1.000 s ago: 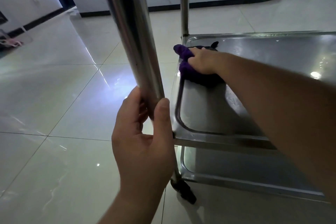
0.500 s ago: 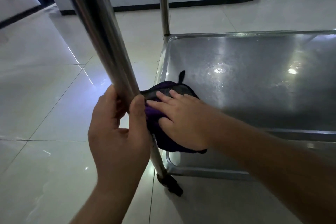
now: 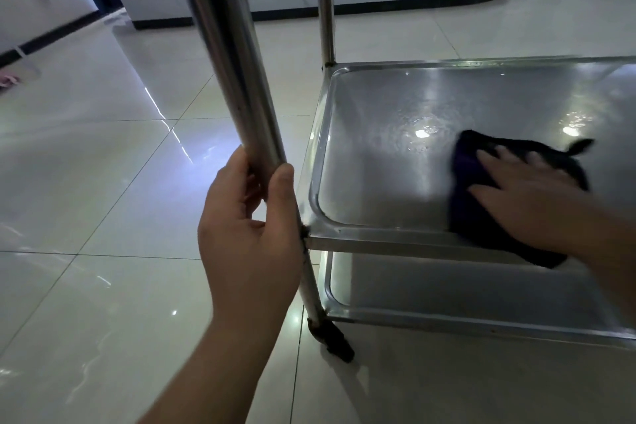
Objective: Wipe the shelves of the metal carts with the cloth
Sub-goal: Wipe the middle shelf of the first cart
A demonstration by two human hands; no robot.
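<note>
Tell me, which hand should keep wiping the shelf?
The right hand. It already presses the purple cloth flat on the shelf, fingers spread. The left hand grips the cart's pole, steadying it.

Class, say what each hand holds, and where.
Left hand grips the cart post just above the shelf. Right hand presses flat on the cloth.

Glossy pale tiled floor [image 3: 103, 165], bearing a stainless steel cart on a black caster [image 3: 335, 342]. Upper shelf [image 3: 378, 182], rimmed and streaked wet, carrying a dark purple cloth [image 3: 463, 196] near its front edge. Lower shelf [image 3: 447, 289] just beneath, dim.
</note>
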